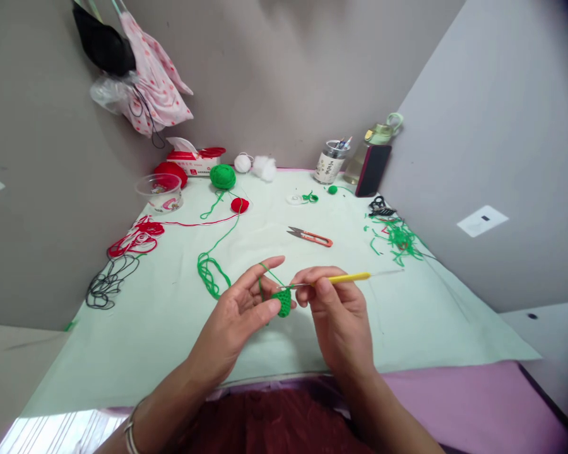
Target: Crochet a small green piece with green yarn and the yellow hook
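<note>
Between the thumb and fingers of my left hand (239,312) is a small green crochet piece (283,304). Green yarn (271,272) loops over the raised left index finger and runs down to the piece's top edge. My right hand (338,309) grips a crochet hook (348,277) by its yellow handle, held nearly level. The hook's metal tip meets the top edge of the green piece; whether it is inside a stitch I cannot tell. Loose green yarn loops (211,274) lie beyond my left hand and lead back to a green yarn ball (223,177).
Thread snips (310,236) lie beyond my hands. Green yarn scraps (402,239) and a black claw clip (381,206) are at right, near a phone (373,170) leaning on a bottle (360,154). Red yarn (137,236), a plastic tub (159,192) and a tissue box (194,162) stand left.
</note>
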Motion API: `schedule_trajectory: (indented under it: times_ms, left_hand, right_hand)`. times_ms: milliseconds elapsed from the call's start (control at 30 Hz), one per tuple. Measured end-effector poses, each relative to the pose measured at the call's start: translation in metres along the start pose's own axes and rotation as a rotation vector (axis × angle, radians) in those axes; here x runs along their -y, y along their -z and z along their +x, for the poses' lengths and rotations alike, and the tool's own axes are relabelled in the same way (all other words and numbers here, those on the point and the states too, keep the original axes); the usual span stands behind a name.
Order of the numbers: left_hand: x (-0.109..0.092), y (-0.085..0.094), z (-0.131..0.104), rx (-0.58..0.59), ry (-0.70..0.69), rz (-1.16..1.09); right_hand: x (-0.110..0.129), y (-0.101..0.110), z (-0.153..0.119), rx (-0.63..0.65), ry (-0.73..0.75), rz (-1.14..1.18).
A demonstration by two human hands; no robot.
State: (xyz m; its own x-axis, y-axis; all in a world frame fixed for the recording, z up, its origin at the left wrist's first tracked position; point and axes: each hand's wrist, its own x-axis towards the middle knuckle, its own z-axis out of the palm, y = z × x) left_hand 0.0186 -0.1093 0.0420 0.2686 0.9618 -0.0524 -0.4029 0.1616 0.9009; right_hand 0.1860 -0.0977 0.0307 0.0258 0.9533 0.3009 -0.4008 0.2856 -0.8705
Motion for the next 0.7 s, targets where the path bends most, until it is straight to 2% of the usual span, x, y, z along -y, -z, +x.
schedule_trajectory:
  times_ms: [100, 200, 467, 600, 700]
  left_hand:
    - [0.001, 0.001, -0.001, -0.006, -0.014, 0.002]
    - [0.001, 0.001, -0.002, -0.033, -0.04, 0.04]
    - [0.003, 0.004, 0.0, -0.087, -0.087, 0.115]
    - [0.007, -0.001, -0.001, -0.153, -0.122, 0.105]
    - [0.006, -0.009, -0.002, -0.167, -0.046, -0.073]
  right_hand:
    - [0.001, 0.001, 0.002, 0.015, -0.038, 0.031]
    - [0.002, 0.003, 0.0, 0.034, -0.012, -0.03]
    - [0.009, 0.0, -0.005, 0.075, 0.21, -0.281]
    - [0.007, 0.001, -0.008, 0.136, 0.453, -0.589]
    - [0.002, 0.004, -0.013, 0.178, 0.727, -0.931]
